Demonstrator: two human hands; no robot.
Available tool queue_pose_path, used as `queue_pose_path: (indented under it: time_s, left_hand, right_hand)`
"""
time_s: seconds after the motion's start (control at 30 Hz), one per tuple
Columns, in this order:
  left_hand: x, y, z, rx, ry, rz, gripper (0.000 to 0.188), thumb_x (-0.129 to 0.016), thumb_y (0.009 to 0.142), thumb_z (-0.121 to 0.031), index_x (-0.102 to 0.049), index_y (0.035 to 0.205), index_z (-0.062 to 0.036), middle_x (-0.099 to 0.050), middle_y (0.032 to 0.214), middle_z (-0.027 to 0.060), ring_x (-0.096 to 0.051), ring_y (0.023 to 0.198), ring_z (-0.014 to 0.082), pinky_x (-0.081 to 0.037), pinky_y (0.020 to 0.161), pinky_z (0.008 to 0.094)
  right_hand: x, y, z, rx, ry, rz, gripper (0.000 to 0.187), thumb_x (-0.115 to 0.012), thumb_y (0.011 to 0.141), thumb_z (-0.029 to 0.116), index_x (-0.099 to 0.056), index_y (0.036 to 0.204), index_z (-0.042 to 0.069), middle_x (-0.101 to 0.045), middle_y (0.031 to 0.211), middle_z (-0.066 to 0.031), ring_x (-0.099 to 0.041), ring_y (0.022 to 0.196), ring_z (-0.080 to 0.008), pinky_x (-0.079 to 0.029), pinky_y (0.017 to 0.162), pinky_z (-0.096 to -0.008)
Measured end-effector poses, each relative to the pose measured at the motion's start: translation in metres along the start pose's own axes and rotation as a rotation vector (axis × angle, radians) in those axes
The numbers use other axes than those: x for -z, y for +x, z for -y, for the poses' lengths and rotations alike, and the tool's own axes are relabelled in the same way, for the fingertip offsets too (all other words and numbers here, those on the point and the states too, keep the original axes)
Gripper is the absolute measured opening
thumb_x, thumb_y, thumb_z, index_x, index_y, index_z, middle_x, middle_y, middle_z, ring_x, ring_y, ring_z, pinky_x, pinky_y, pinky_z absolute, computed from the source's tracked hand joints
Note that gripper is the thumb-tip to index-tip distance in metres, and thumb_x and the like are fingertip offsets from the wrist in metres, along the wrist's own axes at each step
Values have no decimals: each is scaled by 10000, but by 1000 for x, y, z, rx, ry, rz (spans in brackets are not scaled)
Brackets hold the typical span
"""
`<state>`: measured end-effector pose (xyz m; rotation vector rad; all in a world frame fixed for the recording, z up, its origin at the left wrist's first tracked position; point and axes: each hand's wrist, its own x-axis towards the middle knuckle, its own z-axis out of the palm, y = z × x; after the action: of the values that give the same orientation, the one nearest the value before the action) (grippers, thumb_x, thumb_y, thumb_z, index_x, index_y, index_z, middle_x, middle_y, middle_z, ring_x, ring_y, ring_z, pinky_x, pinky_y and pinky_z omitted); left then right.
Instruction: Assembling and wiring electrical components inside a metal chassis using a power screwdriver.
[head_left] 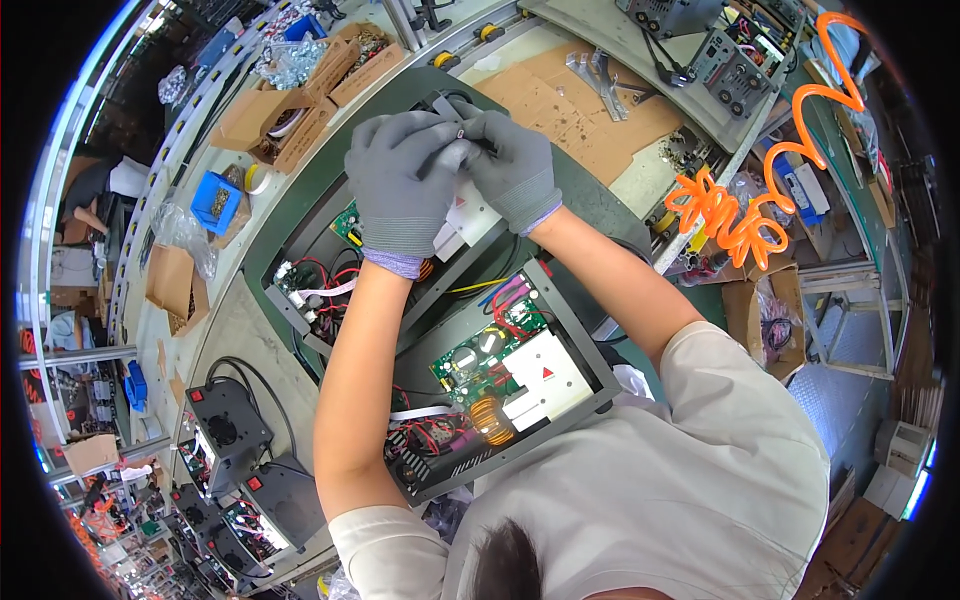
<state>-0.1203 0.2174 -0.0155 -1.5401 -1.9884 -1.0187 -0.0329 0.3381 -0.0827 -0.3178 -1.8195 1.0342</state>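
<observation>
Closest to my lens are the dark hair and pale shirt of the wearer, at the counter's near edge. Out past them I have the far open case on a green mat, toward the counter's far edge, its long axis running from near left to far right. My left hand covers its middle; my right hand is at its far-right end. Both wear grey gloves, fingers curled in and tips brought together, and I can't tell what, if anything, they pinch. What counts for me is that the case lies directly below, its wired end toward the left hand's side and a white plate showing between the wrists. Nearer the body, a second open case lies almost parallel, with a copper coil inside. Farther out, black units with red switches stand toward the counter's near-left corner, a blue bin lies by its left edge, and an orange coiled hose hangs off to the right.
</observation>
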Motion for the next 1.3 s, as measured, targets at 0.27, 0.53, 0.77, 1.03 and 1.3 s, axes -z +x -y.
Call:
queue_pose_path:
  time_s: [0.27,0.53,0.77,1.03,1.3]
  left_hand:
    - [-8,-6,-6,-76,105,98,203,-756,785,-244,-714,977,-194,-698,1018,6,-590,1052,273,-407,923,442]
    - [2,3,-9,-80,512,97,146,-704,872,-262,-723,1003,-200,-718,918,-10,-621,925,246,-447,787,427]
    - [4,-1,1,-29,660,199,163,-667,893,-234,-713,1045,-196,-707,910,35,-654,850,268,-490,721,438]
    - [-5,5,-1,83,815,288,123,-637,877,-227,-658,952,-131,-668,880,70,-675,832,259,-515,667,407]
    - [-6,14,-4,115,862,345,157,-668,859,-228,-663,986,-136,-678,898,76,-689,859,261,-540,686,410]
  right_hand:
    - [14,5,11,-334,175,36,529,-829,757,97,-612,1234,23,-727,1146,-157,-722,1051,-233,-582,901,-344]
    - [22,18,15,-401,108,285,635,-801,789,255,-591,1349,41,-712,1194,-155,-706,1074,-209,-546,962,-339]
    - [11,23,8,-353,-49,275,588,-772,806,328,-629,1316,73,-732,1123,-150,-723,1023,-230,-547,932,-338]
    - [9,25,13,-322,-72,265,521,-747,840,321,-646,1287,74,-732,1103,-149,-726,989,-247,-551,899,-347]
    - [4,20,11,-197,-193,245,459,-689,858,283,-644,1264,73,-710,1053,-187,-691,923,-385,-558,827,-406]
